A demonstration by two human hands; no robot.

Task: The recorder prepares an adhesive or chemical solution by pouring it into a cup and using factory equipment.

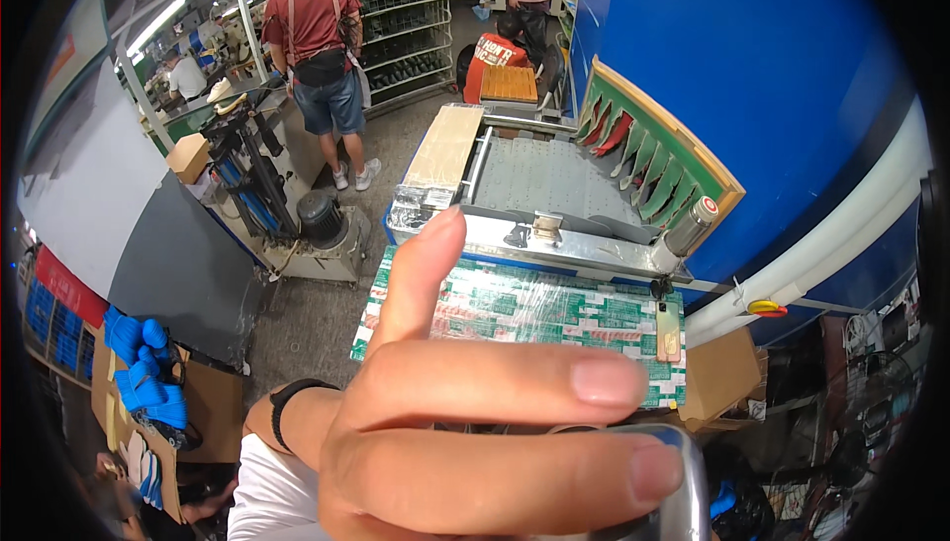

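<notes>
My left hand [426, 422] fills the lower middle, very close to the camera, with a dark band round the wrist. One digit points up and away. Two other fingers bend across to the right, over a shiny silver-rimmed thing with a rounded corner [695, 487] that my hand seems to hold. Most of that thing is hidden behind the fingers and cut off by the lower edge, so its kind cannot be made out. My right hand is out of sight. Beyond the fingers is a surface covered in green-and-white printed film [524, 294].
A machine with a grey slatted conveyor [554, 180] stands ahead. Green and red shoe-shaped pieces [648, 170] hang on a board at its right. Co-workers [317, 46] are farther back. Blue bundles [148, 373] lie left; a cardboard box [722, 378] sits right, near white pipes [821, 234].
</notes>
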